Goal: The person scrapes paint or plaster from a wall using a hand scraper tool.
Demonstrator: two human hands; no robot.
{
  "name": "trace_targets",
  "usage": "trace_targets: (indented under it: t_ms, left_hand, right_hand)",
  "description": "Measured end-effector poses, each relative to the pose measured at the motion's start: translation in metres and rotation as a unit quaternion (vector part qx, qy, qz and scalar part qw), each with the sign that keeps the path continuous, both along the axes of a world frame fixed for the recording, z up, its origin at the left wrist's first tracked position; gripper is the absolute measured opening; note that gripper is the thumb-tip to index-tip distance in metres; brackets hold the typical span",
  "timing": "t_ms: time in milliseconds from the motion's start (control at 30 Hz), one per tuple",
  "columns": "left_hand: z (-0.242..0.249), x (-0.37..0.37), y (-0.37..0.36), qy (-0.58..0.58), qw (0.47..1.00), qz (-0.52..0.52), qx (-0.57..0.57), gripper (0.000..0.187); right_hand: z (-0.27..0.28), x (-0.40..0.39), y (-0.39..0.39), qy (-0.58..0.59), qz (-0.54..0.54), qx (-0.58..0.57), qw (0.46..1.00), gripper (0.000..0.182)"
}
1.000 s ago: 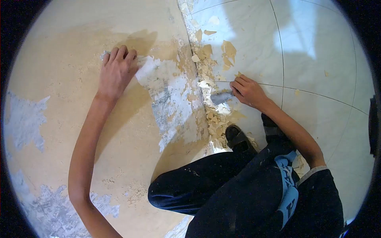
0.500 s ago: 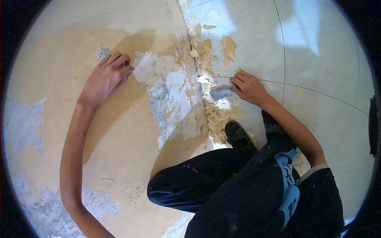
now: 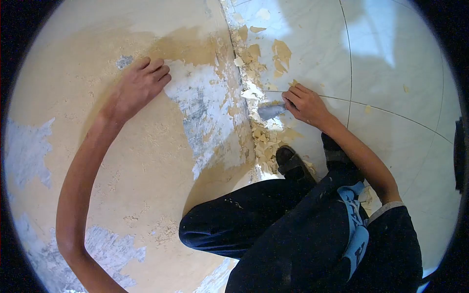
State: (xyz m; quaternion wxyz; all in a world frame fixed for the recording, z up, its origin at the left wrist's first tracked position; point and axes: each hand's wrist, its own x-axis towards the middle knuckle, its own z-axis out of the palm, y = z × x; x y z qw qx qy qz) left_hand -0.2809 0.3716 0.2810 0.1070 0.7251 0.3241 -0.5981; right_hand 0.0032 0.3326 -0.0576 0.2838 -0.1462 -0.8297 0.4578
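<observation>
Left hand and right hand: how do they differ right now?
The left hand is at the peeling wall, while the right hand is over the tiled floor. The right hand grips a grey scraper; no held thing can be made out in the left hand. Both are bare, with curled fingers.

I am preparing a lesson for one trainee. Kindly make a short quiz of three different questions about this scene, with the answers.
1. True or false: the right hand holds a flat grey tool.
2. Choose one. Most of the loose flakes lie:
A. on the knee
B. along the foot of the wall
C. inside a bucket
3. Fill in: the ____ hand is at the edge of the large pale bare patch.

Key:
1. True.
2. B.
3. Left: the left hand is by the patch's upper edge.
</observation>
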Motion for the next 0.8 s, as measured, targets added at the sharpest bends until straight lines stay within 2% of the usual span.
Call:
trace_targets:
  t_ms: [133,167,233,267,333,367,433,567,633,667,767,800]
  left_hand:
    - [0.003,-0.01,-0.009,-0.012,0.993,-0.114,0.017,0.032]
    - [0.006,-0.014,-0.01,-0.012,0.993,-0.115,0.017,0.032]
    - [0.011,-0.017,-0.01,-0.061,0.997,0.03,0.032,0.032]
    - [0.013,-0.017,-0.011,-0.061,0.997,0.031,0.031,0.032]
    - [0.021,-0.007,-0.009,-0.047,0.98,0.186,0.055,0.033]
    - [0.021,-0.005,-0.013,-0.046,0.979,0.188,0.055,0.033]
    - [0.019,-0.001,-0.02,-0.133,0.967,0.175,0.129,0.03]
    - [0.011,-0.015,-0.026,-0.128,0.974,0.173,0.076,0.029]
    - [0.01,-0.017,-0.031,-0.117,0.983,0.099,0.099,0.023]
    - [0.013,-0.021,-0.034,-0.117,0.983,0.098,0.098,0.023]
    - [0.025,-0.016,-0.037,-0.137,0.978,0.113,0.106,0.02]
    - [0.043,0.001,-0.032,-0.133,0.962,0.227,0.069,0.019]
  right_hand:
    - [0.0,0.0,0.0,0.011,-0.008,-0.003,1.0,0.013]
    - [0.0,-0.001,0.0,0.01,-0.009,-0.003,1.0,0.013]
    - [-0.002,-0.001,-0.001,0.022,-0.016,0.009,1.0,0.014]
    - [-0.002,-0.001,0.0,0.022,-0.015,0.008,1.0,0.014]
    - [0.001,0.0,0.0,-0.006,-0.005,-0.004,1.0,0.013]
    - [0.001,-0.001,-0.001,-0.005,-0.002,-0.004,1.0,0.013]
    - [0.001,-0.001,-0.001,0.008,-0.018,0.002,1.0,0.013]
    - [-0.001,-0.001,-0.001,0.01,-0.014,0.002,1.0,0.012]
    - [0.001,-0.001,0.0,0.009,-0.02,-0.002,1.0,0.012]
    - [0.001,-0.002,0.0,0.009,-0.021,-0.003,1.0,0.012]
    - [-0.001,-0.001,0.0,0.021,-0.029,-0.005,0.999,0.012]
    - [0.0,0.0,0.0,0.014,-0.025,-0.007,1.0,0.012]
